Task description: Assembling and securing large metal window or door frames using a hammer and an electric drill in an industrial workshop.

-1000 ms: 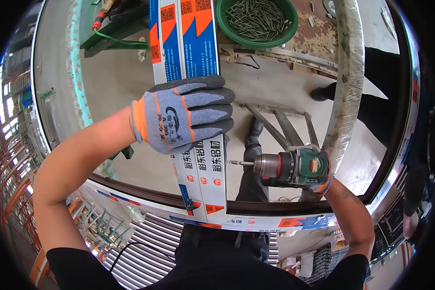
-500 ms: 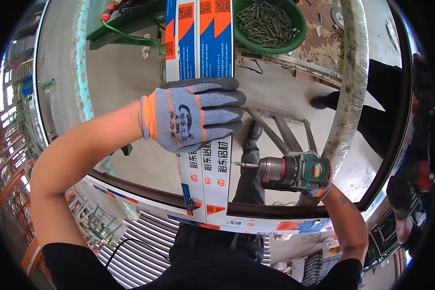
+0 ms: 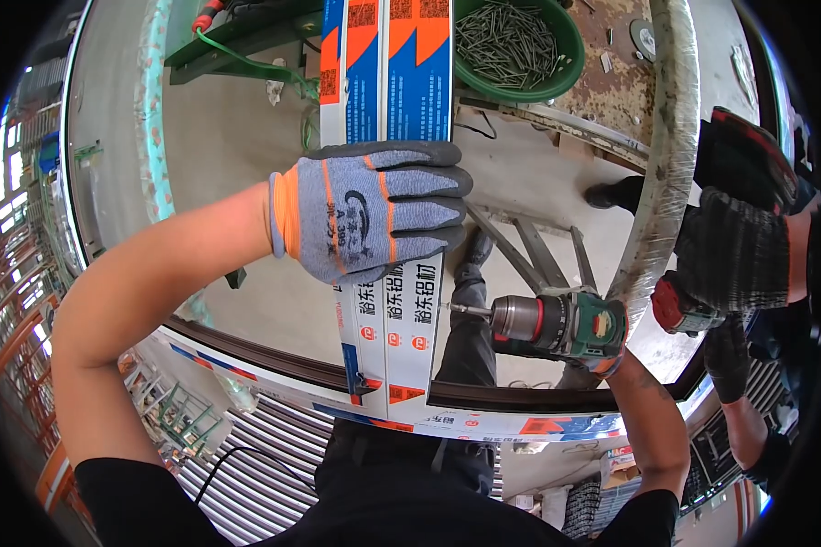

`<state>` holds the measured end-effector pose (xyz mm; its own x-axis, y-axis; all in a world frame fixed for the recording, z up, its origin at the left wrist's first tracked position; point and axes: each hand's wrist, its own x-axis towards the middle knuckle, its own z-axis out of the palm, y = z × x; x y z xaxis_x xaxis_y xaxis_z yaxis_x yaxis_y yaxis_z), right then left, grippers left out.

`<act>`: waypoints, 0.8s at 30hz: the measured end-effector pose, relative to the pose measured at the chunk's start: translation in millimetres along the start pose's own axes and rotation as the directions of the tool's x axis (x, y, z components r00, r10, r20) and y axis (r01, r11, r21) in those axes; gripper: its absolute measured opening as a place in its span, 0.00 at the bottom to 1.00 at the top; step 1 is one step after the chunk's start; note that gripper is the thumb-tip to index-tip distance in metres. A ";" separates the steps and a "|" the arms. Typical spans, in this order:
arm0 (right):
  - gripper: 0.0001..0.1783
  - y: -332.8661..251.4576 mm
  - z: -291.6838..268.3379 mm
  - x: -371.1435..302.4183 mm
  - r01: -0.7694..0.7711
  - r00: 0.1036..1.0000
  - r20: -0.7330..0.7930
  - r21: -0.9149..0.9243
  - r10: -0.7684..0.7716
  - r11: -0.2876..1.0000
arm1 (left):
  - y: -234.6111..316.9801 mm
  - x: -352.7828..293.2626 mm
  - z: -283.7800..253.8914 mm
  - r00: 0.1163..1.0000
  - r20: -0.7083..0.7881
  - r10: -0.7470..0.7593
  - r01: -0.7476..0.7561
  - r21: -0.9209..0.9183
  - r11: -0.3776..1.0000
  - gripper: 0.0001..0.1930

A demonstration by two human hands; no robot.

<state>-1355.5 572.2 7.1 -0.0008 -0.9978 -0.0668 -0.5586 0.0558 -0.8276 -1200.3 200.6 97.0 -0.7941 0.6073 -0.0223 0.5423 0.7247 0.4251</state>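
My left hand (image 3: 365,214), in a grey-blue glove with an orange cuff, lies across an upright aluminium profile (image 3: 392,337) wrapped in printed film. Its fingers are together and bend over the profile's right edge. On the right, my right hand (image 3: 604,366) grips a green cordless drill (image 3: 570,321) with a dark chuck; the drill's body hides most of that hand. The drill bit (image 3: 465,310) points left, its tip at the profile's right side, below my left hand. Whether the tip enters the profile I cannot tell.
A green bowl (image 3: 576,55) of screws stands on a worn bench (image 3: 602,100). A dark frame bar (image 3: 520,399) crosses in front of me. At right, a co-worker's gloved hand (image 3: 734,251) is near a red and green power tool (image 3: 680,305). A film-wrapped bar (image 3: 670,137) curves past the bench.
The co-worker's gloved hand and power tool have come up into view on the right. My left hand and the profile appear slightly farther right; my drill stays at the profile's side.
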 end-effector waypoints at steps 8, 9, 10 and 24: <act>0.20 -0.5 1.9 -1.8 -0.051 0.999 -0.002 0.036 0.051 0.998 | 1.1 -0.9 2.1 1.000 -0.010 -0.010 0.010 0.006 1.000 0.25; 0.19 3.4 4.2 -3.2 -0.033 0.999 0.006 0.043 0.033 0.999 | 0.8 -1.2 2.6 1.000 -0.011 -0.011 0.011 0.004 1.000 0.25; 0.19 5.9 5.3 -3.7 -0.015 1.000 0.013 0.050 0.014 0.999 | 0.4 -1.7 2.7 1.000 -0.006 -0.004 0.005 0.017 1.000 0.25; 0.23 -8.3 4.2 3.1 -0.453 0.886 0.244 0.634 0.395 0.627 | -4.0 1.0 2.4 1.000 -0.027 0.011 -0.011 -0.013 1.000 0.25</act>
<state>-1347.3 568.9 11.4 -0.0190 -0.8530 -0.5216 0.1760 0.5107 -0.8416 -1202.6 199.1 93.1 -0.7954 0.6061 0.0065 0.5473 0.7136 0.4373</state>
